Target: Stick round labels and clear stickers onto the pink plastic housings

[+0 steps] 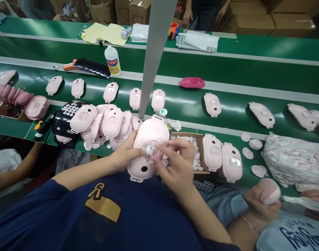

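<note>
My left hand [124, 153] grips the left side of a pale pink oval plastic shell [149, 134] held in front of my chest. My right hand [175, 162] pinches a small round clear piece [149, 150] and presses it at the shell's middle. The fingers of both hands are curled. A pile of the same pink shells [102, 123] lies just left of my hands. An open cardboard box of small round pieces [192, 146] sits right behind my right hand.
A green conveyor belt [227, 111] carries spaced pink shells. A grey post [155, 52] stands behind my hands. A white glue bottle [112, 61], a dark pink shell [191, 82] and a black sticker sheet [64, 120] lie about. A co-worker's hand [261, 200] is at right, another's arm [18, 167] at left.
</note>
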`<action>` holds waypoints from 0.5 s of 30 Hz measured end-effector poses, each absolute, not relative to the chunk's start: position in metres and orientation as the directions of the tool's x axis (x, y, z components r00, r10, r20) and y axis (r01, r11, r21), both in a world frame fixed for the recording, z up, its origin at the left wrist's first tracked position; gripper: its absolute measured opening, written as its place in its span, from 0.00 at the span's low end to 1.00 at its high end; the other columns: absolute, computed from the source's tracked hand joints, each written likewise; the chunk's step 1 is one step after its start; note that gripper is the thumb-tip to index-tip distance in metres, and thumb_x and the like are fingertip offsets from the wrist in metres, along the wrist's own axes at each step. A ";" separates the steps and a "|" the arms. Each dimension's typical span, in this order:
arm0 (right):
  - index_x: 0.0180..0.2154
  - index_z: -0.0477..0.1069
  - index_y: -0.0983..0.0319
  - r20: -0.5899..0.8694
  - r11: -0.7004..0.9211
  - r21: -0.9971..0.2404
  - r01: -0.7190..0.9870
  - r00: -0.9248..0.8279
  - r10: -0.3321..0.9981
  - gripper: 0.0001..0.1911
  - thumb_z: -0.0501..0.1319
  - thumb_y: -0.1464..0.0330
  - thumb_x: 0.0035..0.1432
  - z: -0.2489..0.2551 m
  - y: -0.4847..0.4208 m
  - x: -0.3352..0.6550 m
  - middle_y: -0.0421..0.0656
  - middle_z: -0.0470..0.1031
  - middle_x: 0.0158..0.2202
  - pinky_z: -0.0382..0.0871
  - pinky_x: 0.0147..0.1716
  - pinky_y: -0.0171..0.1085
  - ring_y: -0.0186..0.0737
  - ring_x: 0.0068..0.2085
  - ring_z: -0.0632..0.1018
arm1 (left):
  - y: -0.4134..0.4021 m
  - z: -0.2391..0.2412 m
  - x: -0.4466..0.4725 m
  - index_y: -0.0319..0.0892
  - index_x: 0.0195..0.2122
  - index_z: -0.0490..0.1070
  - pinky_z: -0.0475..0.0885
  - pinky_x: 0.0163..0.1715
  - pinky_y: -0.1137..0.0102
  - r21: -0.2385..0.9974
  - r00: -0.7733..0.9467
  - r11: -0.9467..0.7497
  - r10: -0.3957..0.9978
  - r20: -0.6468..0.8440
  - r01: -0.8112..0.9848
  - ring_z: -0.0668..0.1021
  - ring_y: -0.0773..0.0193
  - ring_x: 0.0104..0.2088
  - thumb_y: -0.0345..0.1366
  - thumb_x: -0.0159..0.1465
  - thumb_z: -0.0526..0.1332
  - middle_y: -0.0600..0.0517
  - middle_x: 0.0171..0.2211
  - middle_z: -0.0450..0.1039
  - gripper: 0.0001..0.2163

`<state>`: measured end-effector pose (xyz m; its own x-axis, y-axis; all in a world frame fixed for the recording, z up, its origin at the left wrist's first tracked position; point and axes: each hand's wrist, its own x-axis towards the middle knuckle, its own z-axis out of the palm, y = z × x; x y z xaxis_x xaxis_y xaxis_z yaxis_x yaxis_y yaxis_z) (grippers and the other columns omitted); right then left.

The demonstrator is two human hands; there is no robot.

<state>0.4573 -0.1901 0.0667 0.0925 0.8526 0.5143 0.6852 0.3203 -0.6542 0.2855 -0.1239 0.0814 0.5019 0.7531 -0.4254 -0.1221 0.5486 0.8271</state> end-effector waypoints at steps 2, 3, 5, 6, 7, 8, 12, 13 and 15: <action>0.66 0.57 0.47 0.415 0.255 -0.823 0.508 0.230 0.880 0.29 0.58 0.57 0.65 0.056 -0.191 0.454 0.48 0.61 0.60 0.72 0.52 0.53 0.51 0.56 0.72 | -0.125 0.082 0.285 0.45 0.63 0.60 0.74 0.49 0.55 0.814 0.500 0.548 0.769 -0.399 -0.194 0.75 0.43 0.54 0.37 0.48 0.70 0.45 0.52 0.74 0.39; 0.70 0.47 0.47 0.331 0.222 -0.894 0.389 0.239 0.913 0.34 0.55 0.53 0.66 0.051 -0.192 0.450 0.48 0.57 0.65 0.72 0.55 0.53 0.51 0.60 0.70 | -0.126 0.083 0.285 0.45 0.63 0.60 0.74 0.51 0.55 0.816 0.492 0.533 0.784 -0.378 -0.223 0.75 0.43 0.55 0.38 0.48 0.70 0.45 0.53 0.74 0.40; 0.72 0.33 0.49 0.171 0.149 -0.977 0.150 0.146 0.974 0.41 0.51 0.50 0.67 0.045 -0.194 0.442 0.46 0.52 0.71 0.69 0.61 0.51 0.50 0.66 0.66 | -0.129 0.084 0.284 0.45 0.64 0.60 0.73 0.53 0.55 0.824 0.484 0.508 0.803 -0.347 -0.252 0.74 0.43 0.57 0.38 0.48 0.71 0.44 0.55 0.73 0.40; 0.72 0.30 0.49 0.115 0.110 -0.992 0.056 0.098 0.989 0.43 0.51 0.49 0.67 0.044 -0.194 0.438 0.44 0.50 0.72 0.67 0.63 0.50 0.49 0.68 0.64 | -0.130 0.085 0.284 0.44 0.64 0.59 0.73 0.54 0.55 0.828 0.484 0.500 0.807 -0.340 -0.253 0.74 0.43 0.57 0.38 0.49 0.72 0.44 0.55 0.73 0.41; 0.72 0.29 0.49 0.074 0.075 -0.997 -0.009 0.076 0.994 0.44 0.53 0.50 0.66 0.045 -0.195 0.434 0.42 0.47 0.74 0.65 0.65 0.50 0.48 0.70 0.61 | -0.131 0.085 0.283 0.44 0.64 0.59 0.73 0.54 0.55 0.834 0.484 0.493 0.809 -0.333 -0.250 0.74 0.43 0.57 0.39 0.49 0.72 0.44 0.55 0.73 0.41; 0.72 0.29 0.49 0.041 0.045 -0.998 -0.049 0.077 0.996 0.44 0.54 0.51 0.66 0.046 -0.195 0.431 0.41 0.45 0.74 0.62 0.67 0.50 0.48 0.71 0.58 | -0.132 0.084 0.283 0.45 0.65 0.58 0.73 0.54 0.55 0.839 0.485 0.485 0.811 -0.327 -0.246 0.74 0.44 0.57 0.39 0.50 0.73 0.43 0.56 0.73 0.42; 0.72 0.30 0.49 0.004 0.015 -0.995 -0.097 0.114 0.993 0.45 0.56 0.52 0.65 0.052 -0.197 0.426 0.42 0.46 0.74 0.58 0.69 0.52 0.47 0.72 0.57 | -0.136 0.080 0.281 0.47 0.68 0.54 0.74 0.53 0.54 0.857 0.491 0.463 0.814 -0.310 -0.226 0.74 0.43 0.57 0.43 0.49 0.75 0.43 0.57 0.71 0.46; 0.72 0.31 0.49 0.007 0.018 -0.995 -0.100 0.115 0.993 0.46 0.57 0.52 0.65 0.053 -0.197 0.426 0.43 0.47 0.74 0.59 0.69 0.51 0.47 0.71 0.58 | -0.137 0.079 0.280 0.47 0.68 0.54 0.74 0.53 0.54 0.863 0.491 0.456 0.815 -0.307 -0.218 0.74 0.42 0.57 0.44 0.49 0.75 0.42 0.58 0.71 0.47; 0.72 0.31 0.49 0.007 0.020 -0.993 -0.113 0.119 0.993 0.46 0.58 0.53 0.64 0.054 -0.198 0.426 0.44 0.49 0.73 0.60 0.68 0.51 0.47 0.71 0.60 | -0.137 0.077 0.280 0.46 0.68 0.54 0.74 0.54 0.54 0.876 0.488 0.439 0.820 -0.300 -0.199 0.74 0.42 0.58 0.45 0.49 0.75 0.42 0.58 0.71 0.47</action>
<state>0.4258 -0.1978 0.0538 0.1188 0.9929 0.0069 -0.1129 0.0204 -0.9934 0.2801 -0.1374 0.0765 0.4882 0.8197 -0.2996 -0.1987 0.4387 0.8764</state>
